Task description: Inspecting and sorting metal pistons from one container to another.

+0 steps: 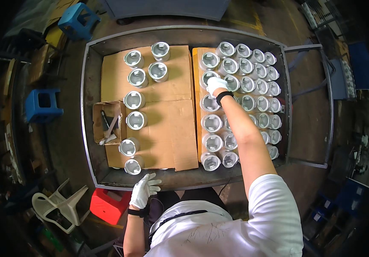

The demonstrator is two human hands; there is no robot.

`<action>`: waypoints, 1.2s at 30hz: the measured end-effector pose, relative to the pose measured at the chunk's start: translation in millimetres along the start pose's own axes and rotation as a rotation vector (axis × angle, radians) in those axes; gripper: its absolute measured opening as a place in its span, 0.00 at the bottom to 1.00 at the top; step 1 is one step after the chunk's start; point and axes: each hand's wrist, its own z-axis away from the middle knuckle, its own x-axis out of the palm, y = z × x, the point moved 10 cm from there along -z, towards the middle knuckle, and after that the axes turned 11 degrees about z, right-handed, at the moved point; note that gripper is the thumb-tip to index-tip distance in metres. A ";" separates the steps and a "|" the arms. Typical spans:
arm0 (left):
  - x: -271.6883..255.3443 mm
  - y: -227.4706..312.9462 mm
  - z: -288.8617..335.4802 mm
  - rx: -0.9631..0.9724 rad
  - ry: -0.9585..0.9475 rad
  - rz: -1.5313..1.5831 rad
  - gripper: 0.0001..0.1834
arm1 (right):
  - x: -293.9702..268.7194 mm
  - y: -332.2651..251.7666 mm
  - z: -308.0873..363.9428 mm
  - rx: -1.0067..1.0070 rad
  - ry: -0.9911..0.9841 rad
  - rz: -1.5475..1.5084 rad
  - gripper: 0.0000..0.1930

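My right hand (pixel 215 85), in a white glove, reaches across to the right-hand group of cups. Its fingers are closed at the rim of a pale cup with a clear lid (pixel 207 77), in the column beside the bare cardboard; the fingertips are partly hidden. White-gloved too, my left hand (pixel 144 190) is held over the near edge of the table, its fingers apart and nothing in them. The nearest thing to it is a lidded cup (pixel 133 165) at the near end of the left column. More lidded cups (pixel 158 72) stand upright on the left cardboard sheet (pixel 178 107).
A metal-rimmed table (pixel 184 28) holds everything. Several rows of lidded cups (pixel 247 85) fill its right side. At its left is a small cardboard box (pixel 101 107) with tools. A red stool (pixel 107 207), a white chair (pixel 54 205) and blue stools (pixel 43 105) surround it.
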 end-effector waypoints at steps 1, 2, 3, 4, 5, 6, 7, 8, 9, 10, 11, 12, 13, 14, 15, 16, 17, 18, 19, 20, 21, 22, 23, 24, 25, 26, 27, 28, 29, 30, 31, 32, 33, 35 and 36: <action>-1.5 -0.1 0.1 0.004 0.003 0.013 0.29 | -2.2 -2.3 2.9 -0.004 0.002 0.002 0.11; -1.8 0.6 1.6 0.007 0.010 0.013 0.29 | -2.2 -5.3 7.2 -0.019 -0.019 0.009 0.11; -2.1 1.2 1.7 0.011 0.008 0.017 0.29 | -3.2 -8.5 11.2 -0.033 -0.040 0.017 0.11; -2.1 1.6 0.3 0.012 0.002 0.016 0.29 | -8.5 -8.4 14.7 -0.039 -0.013 0.023 0.11; -2.1 1.7 -1.0 0.013 -0.004 0.016 0.29 | -9.8 -9.7 16.1 -0.063 -0.042 0.040 0.11; -3.1 1.0 -2.1 0.016 -0.002 0.014 0.28 | -13.4 -9.5 16.6 -0.075 -0.056 0.042 0.11; -1.7 1.2 -5.2 0.020 -0.013 0.012 0.28 | -19.8 -7.3 16.5 -0.080 -0.070 0.044 0.11; -0.5 0.7 -7.1 0.022 -0.015 0.003 0.28 | -24.3 -3.6 10.7 -0.074 -0.062 0.050 0.11; -0.6 0.5 -8.9 0.024 -0.016 -0.005 0.28 | -35.2 -0.4 3.8 -0.066 -0.009 0.053 0.11; -1.3 -1.0 -10.0 0.023 -0.017 0.007 0.28 | -46.7 -0.4 -1.3 -0.063 0.043 0.055 0.11; -2.0 -1.9 -9.7 0.028 -0.019 0.011 0.28 | -64.7 -1.1 -5.8 -0.038 0.114 0.027 0.11; -5.5 -5.0 -8.3 0.013 0.005 0.019 0.28 | -70.9 -1.9 -13.9 -0.048 0.171 0.004 0.11; -9.1 -8.4 -8.3 -0.003 0.027 0.024 0.28 | -76.0 1.1 -23.1 -0.055 0.228 -0.019 0.11; -12.8 -12.7 -10.0 -0.004 0.033 0.018 0.28 | -74.3 6.0 -33.4 -0.041 0.225 -0.012 0.12; -14.9 -15.5 -12.8 -0.003 0.033 0.023 0.28 | -71.9 10.9 -44.0 -0.027 0.220 -0.005 0.14; -17.4 -18.2 -14.7 -0.001 0.026 0.047 0.27 | -59.2 15.6 -58.1 0.006 0.150 0.038 0.14; -17.7 -20.3 -14.8 -0.003 0.017 0.070 0.26 | -50.2 22.3 -66.5 0.024 0.121 0.029 0.14; -17.4 -18.5 -15.4 0.015 0.012 0.100 0.27 | -40.2 28.3 -77.8 0.027 0.063 0.018 0.14; -21.8 -20.9 -12.6 0.007 0.023 0.109 0.27 | -30.8 26.5 -86.7 0.021 0.000 0.003 0.14; -24.7 -19.6 -11.6 0.027 0.021 0.142 0.27 | -28.6 22.0 -91.9 -0.015 -0.043 0.010 0.15; -25.6 -17.5 -10.4 0.047 0.017 0.175 0.28 | -28.0 18.6 -94.8 -0.057 -0.074 0.035 0.16; -24.0 -15.3 -7.5 0.052 0.027 0.158 0.28 | -29.1 18.2 -96.0 -0.062 -0.076 0.048 0.16; -22.9 -14.8 -7.3 0.047 0.031 0.165 0.28 | -31.0 18.1 -95.9 -0.065 -0.076 0.061 0.16; -21.4 -13.0 -7.6 0.054 0.032 0.147 0.28 | -33.4 18.6 -93.9 -0.068 -0.078 0.068 0.16; -20.0 -11.4 -7.8 0.063 0.031 0.127 0.29 | -31.2 18.6 -91.5 -0.071 -0.078 0.072 0.16; -18.4 -11.5 -7.7 0.061 0.027 0.130 0.28 | -30.5 19.3 -88.1 -0.070 -0.073 0.085 0.16; -16.3 -11.1 -8.2 0.065 0.025 0.133 0.28 | -31.4 20.1 -84.9 -0.069 -0.067 0.098 0.16; -14.5 -11.9 -9.8 0.055 0.015 0.128 0.28 | -29.3 23.3 -82.0 -0.056 -0.064 0.080 0.16; -12.4 -12.3 -11.0 0.047 0.005 0.122 0.28 | -28.2 27.2 -80.1 -0.042 -0.070 0.071 0.16; -10.8 -11.5 -11.4 0.053 -0.002 0.121 0.28 | -30.2 28.7 -78.7 -0.040 -0.051 0.076 0.16; -11.1 -14.6 -9.4 0.041 -0.004 0.116 0.28 | -33.2 23.7 -75.5 -0.045 -0.036 0.079 0.16; -12.6 -17.1 -7.5 0.030 -0.006 0.112 0.28 | -38.6 21.0 -75.0 -0.051 -0.033 0.078 0.16; -16.2 -17.0 -8.2 0.035 -0.002 0.116 0.28 | -46.7 23.0 -76.4 -0.021 -0.028 0.084 0.17; -27.0 -25.1 -6.0 0.023 -0.003 0.148 0.27 | -68.8 -5.2 -67.8 -0.057 -0.081 0.124 0.16; -25.9 -26.2 -8.2 0.008 -0.004 0.151 0.27 | -84.6 -12.4 -56.5 -0.089 0.012 0.105 0.15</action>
